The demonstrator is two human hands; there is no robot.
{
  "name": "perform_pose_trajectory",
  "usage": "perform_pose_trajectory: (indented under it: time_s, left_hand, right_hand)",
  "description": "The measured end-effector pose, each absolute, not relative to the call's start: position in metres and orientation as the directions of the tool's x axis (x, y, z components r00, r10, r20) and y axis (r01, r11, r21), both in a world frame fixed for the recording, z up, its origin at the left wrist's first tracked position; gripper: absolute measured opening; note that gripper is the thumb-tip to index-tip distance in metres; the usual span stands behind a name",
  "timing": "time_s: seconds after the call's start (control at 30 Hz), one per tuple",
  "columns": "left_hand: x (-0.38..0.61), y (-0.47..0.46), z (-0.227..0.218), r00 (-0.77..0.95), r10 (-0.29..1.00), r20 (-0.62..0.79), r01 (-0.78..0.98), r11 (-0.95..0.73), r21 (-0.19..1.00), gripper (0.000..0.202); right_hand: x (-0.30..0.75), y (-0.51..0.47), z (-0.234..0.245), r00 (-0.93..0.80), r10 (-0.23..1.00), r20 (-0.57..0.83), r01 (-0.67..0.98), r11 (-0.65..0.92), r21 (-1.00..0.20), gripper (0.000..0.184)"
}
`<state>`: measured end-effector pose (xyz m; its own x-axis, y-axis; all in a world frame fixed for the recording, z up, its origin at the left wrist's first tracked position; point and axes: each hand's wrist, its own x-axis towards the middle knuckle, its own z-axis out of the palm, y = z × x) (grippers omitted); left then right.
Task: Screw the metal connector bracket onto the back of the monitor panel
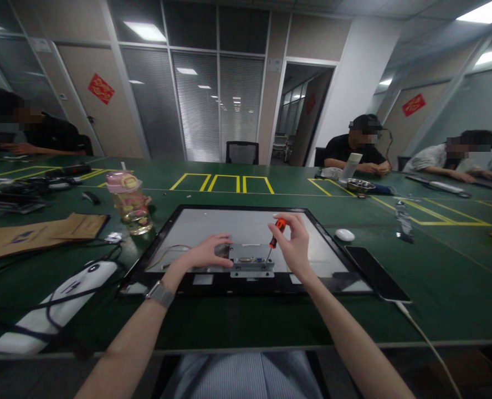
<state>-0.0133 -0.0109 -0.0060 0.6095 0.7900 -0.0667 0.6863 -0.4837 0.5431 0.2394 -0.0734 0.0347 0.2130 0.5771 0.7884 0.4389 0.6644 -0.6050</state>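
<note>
My right hand (295,244) grips a screwdriver (276,233) with an orange and black handle. Its shaft points down at the right part of a metal bracket (252,267) that carries connector ports. My left hand (208,252) has its thumb and fingers apart around the left side of that bracket; the thumb tip is at its edge. Beneath both hands lies a flat display panel (246,219), black-framed with a pale grey back. Thin wires (167,252) run over the panel to the left of my left hand. The screwdriver's tip is too small to make out exactly.
Left of the panel are a pink-lidded drink bottle (132,208), a brown paper bag (42,235) and a white device (59,307) wound with black cable. To the right lie a white case (344,235) and a phone (377,271) on a cable. Several people sit across the green table (237,324).
</note>
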Motion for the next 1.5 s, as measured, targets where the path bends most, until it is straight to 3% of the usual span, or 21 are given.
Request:
perform_pose_trajectory:
  time_s: [0.23,0.4,0.6,0.87,1.03,1.3,1.4,1.5]
  left_hand:
    - [-0.0137,-0.0104,-0.0065,0.621,0.782,-0.052,0.675,-0.499,0.544,0.074]
    - [-0.0134,-0.0110,-0.0059,0.608,0.792,-0.065,0.687,-0.483,0.542,0.076]
    - [-0.0143,-0.0111,-0.0059,0.629,0.776,-0.049,0.669,-0.508,0.543,0.075]
    - [-0.0116,-0.0128,-0.0031,0.618,0.784,-0.055,0.678,-0.496,0.543,0.073]
    - [-0.0116,-0.0143,-0.0011,0.616,0.786,-0.058,0.679,-0.492,0.545,0.074]
    - [-0.0139,-0.0105,-0.0070,0.615,0.787,-0.056,0.675,-0.489,0.552,0.075]
    - [-0.0136,-0.0111,-0.0058,0.619,0.784,-0.049,0.671,-0.495,0.552,0.075]
    - [-0.0129,-0.0126,-0.0032,0.616,0.786,-0.052,0.676,-0.494,0.547,0.075]
  right_hand:
    - [0.2384,-0.0787,0.0344,0.138,0.679,0.721,0.239,0.684,-0.689,0.023]
    - [0.2376,-0.0795,0.0372,0.163,0.582,0.797,0.430,0.685,-0.588,0.014]
    - [0.2389,-0.0815,0.0377,0.118,0.609,0.785,0.344,0.716,-0.607,0.025]
    - [0.2377,-0.0794,0.0389,0.184,0.549,0.816,0.455,0.688,-0.565,0.011]
    - [0.2390,-0.0808,0.0382,0.155,0.588,0.794,0.358,0.715,-0.600,0.024]
    - [0.2372,-0.0773,0.0374,0.205,0.567,0.798,0.317,0.732,-0.603,0.009]
    - [0.2395,-0.0754,0.0377,0.209,0.643,0.736,0.206,0.707,-0.676,0.005]
    - [0.2418,-0.0728,0.0369,0.154,0.755,0.638,0.030,0.642,-0.767,0.015]
